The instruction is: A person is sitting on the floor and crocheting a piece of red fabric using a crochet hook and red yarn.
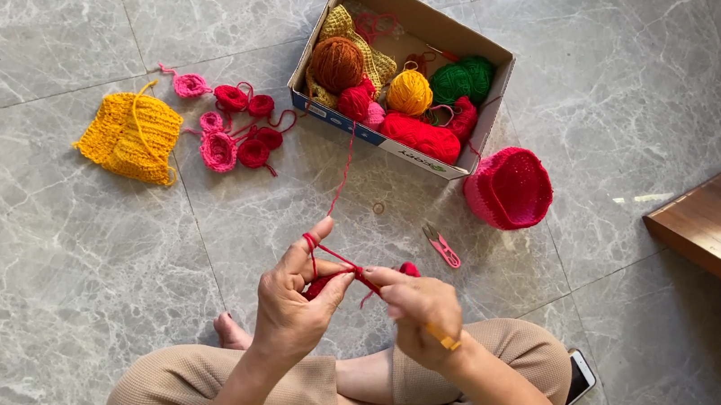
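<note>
crocheting cross-legged on a marble floor

while the left hand (pixel 292 302) keeps a strand of red yarn (pixel 341 173) looped over its raised forefinger for tension, its fingers pinch a small red crochet piece (pixel 324 283). the right hand (pixel 423 311) is closed around a yellow-handled crochet hook (pixel 441 338), working at that piece. the strand leads up to an open cardboard box of yarn balls (pixel 492 88), with small pink snips (pixel 442 246) lying close to hand.

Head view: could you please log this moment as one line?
left hand: tensions red yarn | right hand: holds hook, red piece | box of yarn balls ahead | snips on floor
</note>
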